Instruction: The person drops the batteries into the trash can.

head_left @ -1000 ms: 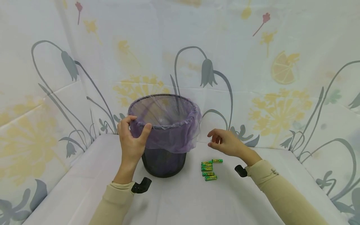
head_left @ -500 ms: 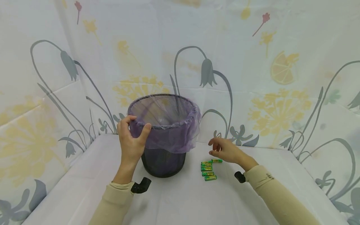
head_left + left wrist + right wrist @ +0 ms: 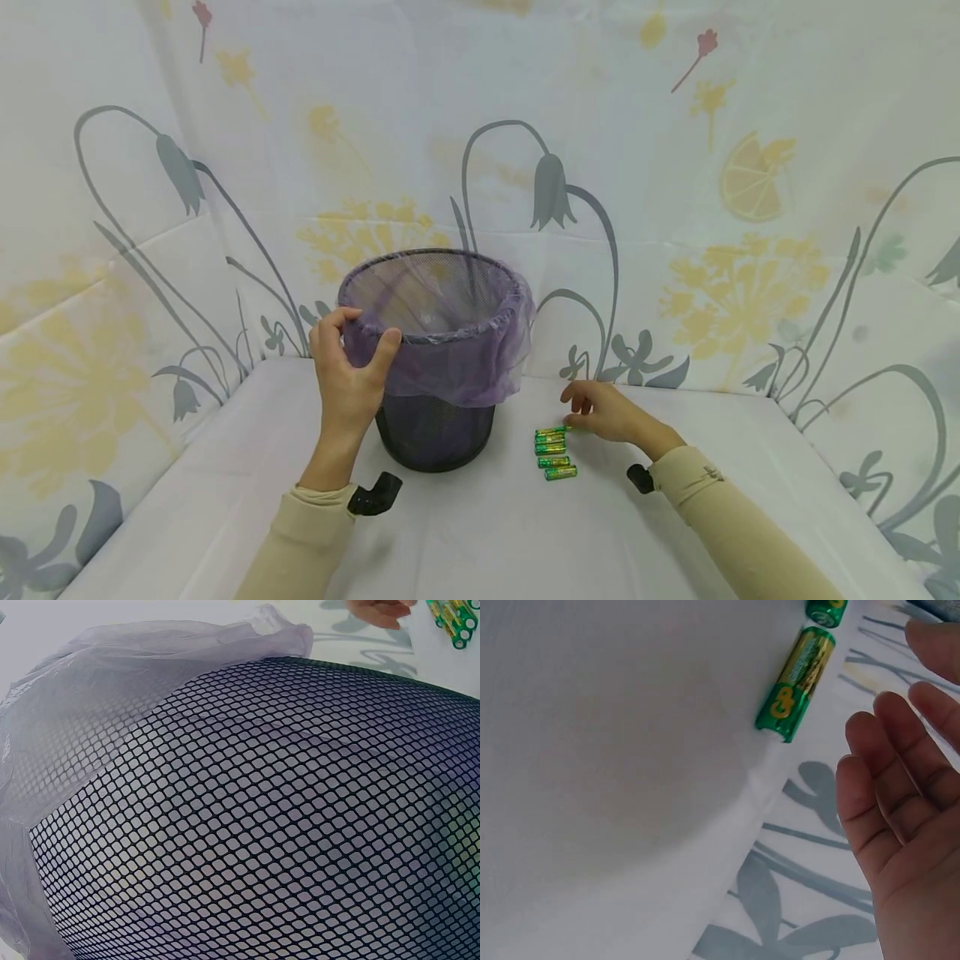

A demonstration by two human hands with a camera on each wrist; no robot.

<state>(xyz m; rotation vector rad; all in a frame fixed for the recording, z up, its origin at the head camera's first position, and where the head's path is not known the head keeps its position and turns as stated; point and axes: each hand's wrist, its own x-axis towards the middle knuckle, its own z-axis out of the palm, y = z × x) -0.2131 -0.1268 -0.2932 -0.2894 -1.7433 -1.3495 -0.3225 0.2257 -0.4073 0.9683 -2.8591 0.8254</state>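
Note:
My left hand (image 3: 348,387) grips the near-left rim of a black mesh wastebasket (image 3: 437,433), thumb and fingers spread along it. A thin purple bin liner (image 3: 450,375) lines the basket and hangs over its rim. Mesh (image 3: 240,810) fills most of the left wrist view. To the basket's right lies a group of green-and-gold batteries (image 3: 551,448). My right hand (image 3: 611,412) hovers just over the rearmost one, partly covering it in the head view. In the right wrist view that battery (image 3: 795,684) lies apart from my loosely bent fingers (image 3: 881,742), which hold nothing.
A white cloth (image 3: 480,533) covers the table. Behind it and at both sides hang sheets (image 3: 675,167) printed with flowers. Each wrist carries a small black camera mount (image 3: 377,494).
My right hand has come down toward the batteries, over the rearmost one. The left hand stays on the basket rim, and the basket has not moved.

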